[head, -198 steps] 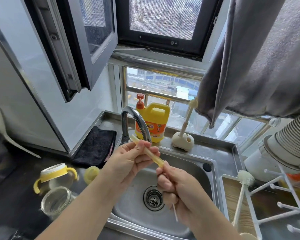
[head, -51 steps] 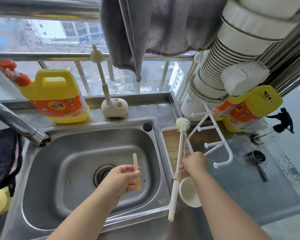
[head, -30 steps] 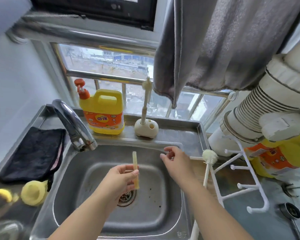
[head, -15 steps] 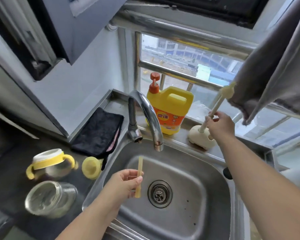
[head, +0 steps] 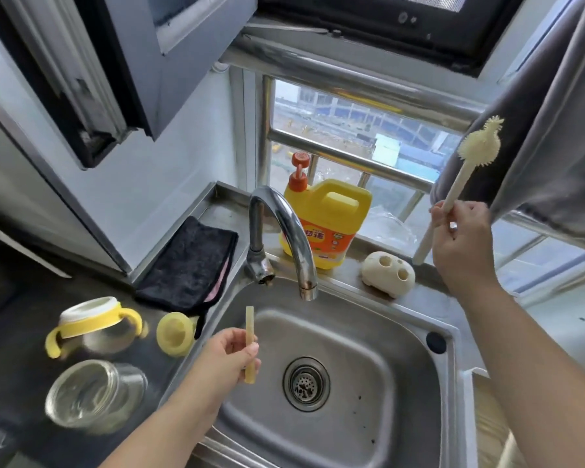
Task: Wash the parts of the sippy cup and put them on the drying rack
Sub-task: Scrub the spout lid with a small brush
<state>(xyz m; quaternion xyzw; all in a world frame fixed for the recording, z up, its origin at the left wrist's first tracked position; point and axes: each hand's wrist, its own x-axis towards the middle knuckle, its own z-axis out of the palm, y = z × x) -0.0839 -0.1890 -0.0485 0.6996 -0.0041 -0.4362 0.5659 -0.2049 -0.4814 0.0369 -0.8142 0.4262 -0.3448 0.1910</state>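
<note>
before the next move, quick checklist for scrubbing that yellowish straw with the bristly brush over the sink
1. Pale yellow straw gripped in the left hand, upright over the steel sink: ok.
2. Cream nubbed brush held by its handle in the right hand, lifted out of the cream holder with holes: ok.
3. Water running from the chrome tap: not ok, no stream visible.
4. Soap on brush: cannot tell; yellow detergent jug stands behind the tap.
5. Drying rack within reach: cannot tell, not in view.
</note>
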